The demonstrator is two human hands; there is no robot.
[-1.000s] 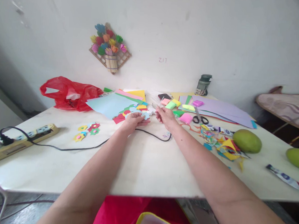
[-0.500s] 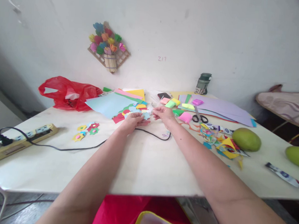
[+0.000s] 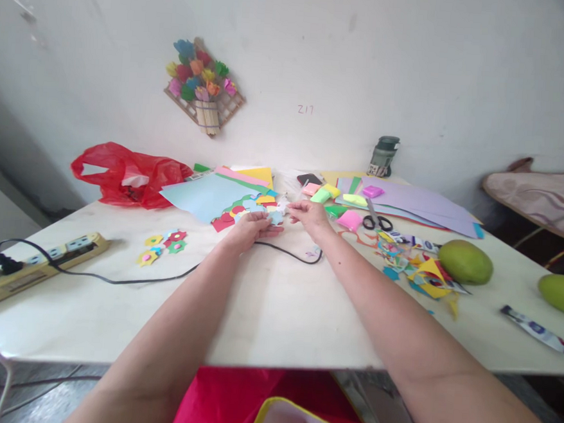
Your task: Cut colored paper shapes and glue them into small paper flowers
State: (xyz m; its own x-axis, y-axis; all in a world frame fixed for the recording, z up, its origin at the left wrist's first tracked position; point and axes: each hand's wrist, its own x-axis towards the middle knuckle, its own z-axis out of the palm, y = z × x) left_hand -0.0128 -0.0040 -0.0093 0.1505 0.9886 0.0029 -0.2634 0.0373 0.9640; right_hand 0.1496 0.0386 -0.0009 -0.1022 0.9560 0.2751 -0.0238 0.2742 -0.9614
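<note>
My left hand [image 3: 250, 230] is closed on a light blue paper cutout [image 3: 276, 218], which sticks out past the fingertips. Facing it, a short gap away, my right hand [image 3: 312, 216] is in a pinch; whatever is between its fingertips is too small to make out. Just behind both hands lie colourful paper cutouts [image 3: 236, 213] in red, green, yellow and blue. Finished-looking paper flowers [image 3: 164, 247] with round centres rest on the table to the left of my left hand.
Clay packets [image 3: 350, 221], black-handled scissors [image 3: 378, 224] and paper scraps [image 3: 427, 276] lie to the right, near a green mango [image 3: 465, 262] and a glue tube [image 3: 537, 330]. A black cable [image 3: 132, 283] runs from the power strip [image 3: 41, 269]. A red plastic bag [image 3: 161, 180] sits back left.
Both hands stay nearly in place, facing each other, with the light blue cutout still in the left. The whole view has shifted very slightly.
</note>
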